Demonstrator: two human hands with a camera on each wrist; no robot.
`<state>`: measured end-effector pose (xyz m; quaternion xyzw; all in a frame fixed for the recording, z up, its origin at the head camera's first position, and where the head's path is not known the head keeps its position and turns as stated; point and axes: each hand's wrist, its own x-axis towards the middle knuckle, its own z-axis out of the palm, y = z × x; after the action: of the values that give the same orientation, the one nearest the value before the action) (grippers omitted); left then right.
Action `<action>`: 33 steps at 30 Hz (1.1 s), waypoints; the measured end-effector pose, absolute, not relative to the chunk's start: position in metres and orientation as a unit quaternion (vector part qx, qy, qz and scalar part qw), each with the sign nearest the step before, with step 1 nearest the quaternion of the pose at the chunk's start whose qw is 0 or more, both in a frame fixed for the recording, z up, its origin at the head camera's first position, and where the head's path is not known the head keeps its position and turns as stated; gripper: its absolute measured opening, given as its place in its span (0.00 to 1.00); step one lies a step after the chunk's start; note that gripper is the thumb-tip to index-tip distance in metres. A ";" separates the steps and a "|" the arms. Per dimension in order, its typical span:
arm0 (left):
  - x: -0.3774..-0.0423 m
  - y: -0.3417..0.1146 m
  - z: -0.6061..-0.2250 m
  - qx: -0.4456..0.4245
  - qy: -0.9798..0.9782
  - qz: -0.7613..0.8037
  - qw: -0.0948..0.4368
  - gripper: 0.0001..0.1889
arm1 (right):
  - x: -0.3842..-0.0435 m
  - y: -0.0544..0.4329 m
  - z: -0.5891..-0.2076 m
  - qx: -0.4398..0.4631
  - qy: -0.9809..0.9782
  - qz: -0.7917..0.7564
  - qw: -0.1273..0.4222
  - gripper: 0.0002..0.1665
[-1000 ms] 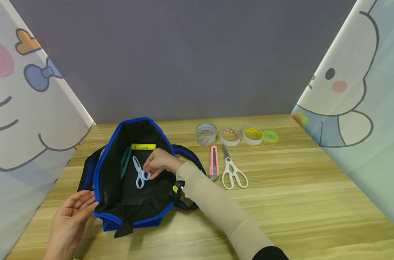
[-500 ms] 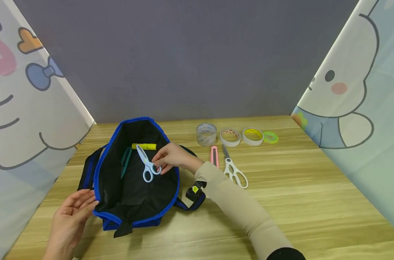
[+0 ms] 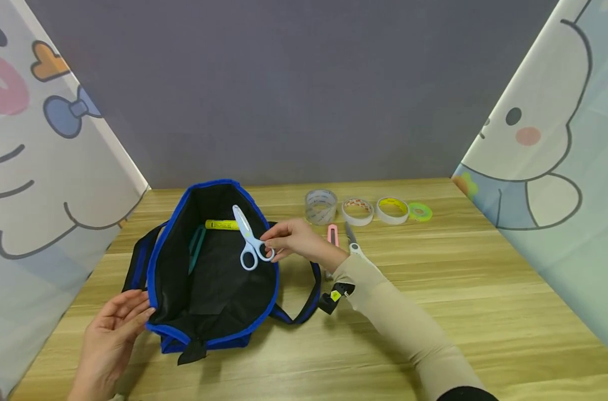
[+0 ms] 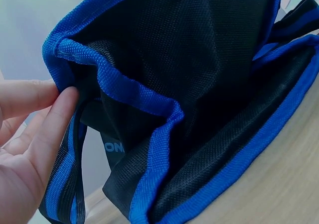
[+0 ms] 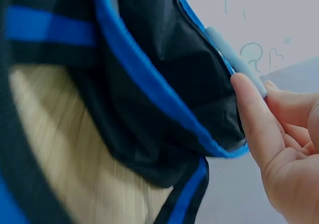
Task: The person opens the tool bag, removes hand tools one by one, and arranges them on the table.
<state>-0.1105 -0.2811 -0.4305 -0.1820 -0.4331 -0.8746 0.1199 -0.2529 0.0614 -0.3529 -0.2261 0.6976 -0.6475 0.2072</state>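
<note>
Pale-blue scissors (image 3: pixel 247 231) pinched by handle in right hand (image 3: pixel 300 239) at mouth of black bag (image 3: pixel 170 289); bag's blue rim (image 3: pixel 152 278) pinched by left hand (image 3: pixel 110 340); yellow marker (image 3: pixel 220 225) seen inside

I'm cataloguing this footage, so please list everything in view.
Bag: 1, black, blue trim, table's left
Straps: 2, black-blue, on bag
Small scissors: 1, light blue, over bag's mouth
Marker: 1, yellow, inside bag
Slim item (kind unclear): 1, teal, inside bag
Clear tape roll: 1, colourless, table's back
White tape rolls: 2, white, right of it
Green tape roll: 1, green, row's right end
Cutter: 1, pink, in front of tapes
Large scissors: 1, white-handled, right of cutter
Table: 1, wood-toned, below
Backdrop: 1, grey, behind
Cartoon panels: 2, pale, both sides
Wrist device: 1, black, right wrist
Band: 1, black, right arm
Sleeve: 1, beige, right arm
Left hand: 1, bare, on bag's rim
Right hand: 1, bare, holding small scissors
</note>
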 end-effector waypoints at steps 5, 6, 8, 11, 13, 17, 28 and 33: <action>-0.111 -0.280 -0.431 -0.184 -0.431 -0.875 0.123 0.22 | -0.250 0.086 -0.357 -0.217 0.708 -0.649 0.176 0.12; -0.111 -0.280 -0.431 -0.185 -0.428 -0.876 0.121 0.22 | -0.250 0.092 -0.359 -0.215 0.711 -0.648 0.171 0.12; -0.111 -0.280 -0.431 -0.185 -0.429 -0.876 0.122 0.22 | -0.249 0.102 -0.361 -0.204 0.718 -0.644 0.166 0.12; -0.111 -0.280 -0.431 -0.186 -0.425 -0.878 0.122 0.23 | -0.246 0.117 -0.365 -0.185 0.729 -0.639 0.162 0.12; -0.111 -0.280 -0.431 -0.186 -0.424 -0.878 0.122 0.23 | -0.244 0.125 -0.366 -0.176 0.735 -0.636 0.156 0.13; -0.112 -0.281 -0.432 -0.186 -0.418 -0.882 0.118 0.23 | -0.244 0.141 -0.369 -0.170 0.737 -0.638 0.144 0.13; -0.110 -0.281 -0.430 -0.184 -0.427 -0.878 0.116 0.23 | -0.239 0.194 -0.380 -0.117 0.759 -0.627 0.128 0.14; -0.110 -0.280 -0.429 -0.183 -0.435 -0.874 0.119 0.23 | -0.233 0.223 -0.384 -0.088 0.767 -0.623 0.126 0.16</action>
<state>-0.1098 -0.2804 -0.4293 -0.1829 -0.4348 -0.8737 0.1188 -0.2335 0.2232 -0.3844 -0.0881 0.7671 -0.6230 0.1256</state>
